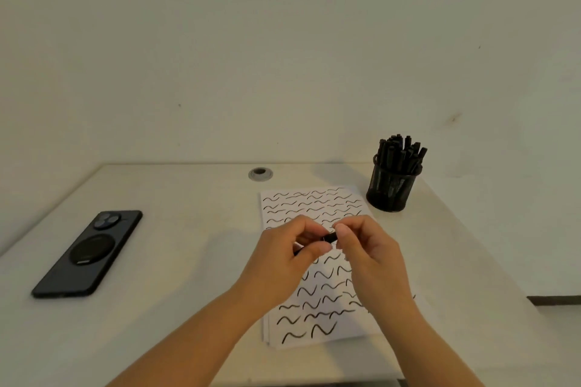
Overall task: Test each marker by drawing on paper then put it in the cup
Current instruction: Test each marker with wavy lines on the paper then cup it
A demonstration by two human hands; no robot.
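Note:
Both hands meet above the white paper (pixel 314 207), which is covered with black wavy strokes. A black marker (pixel 329 238) runs between them, mostly hidden by fingers. My left hand (pixel 289 261) grips one end and my right hand (pixel 367 254) pinches the other end. Whether the cap is on or off is hidden. At the back right stands a black mesh cup (pixel 391 188) with several black markers (pixel 402 151) upright in it.
A black phone (pixel 89 253) lies face down at the left of the white desk (pixel 188 229). A grey cable grommet (pixel 260 173) sits at the desk's back edge near the wall. The desk's right edge drops off beyond the cup.

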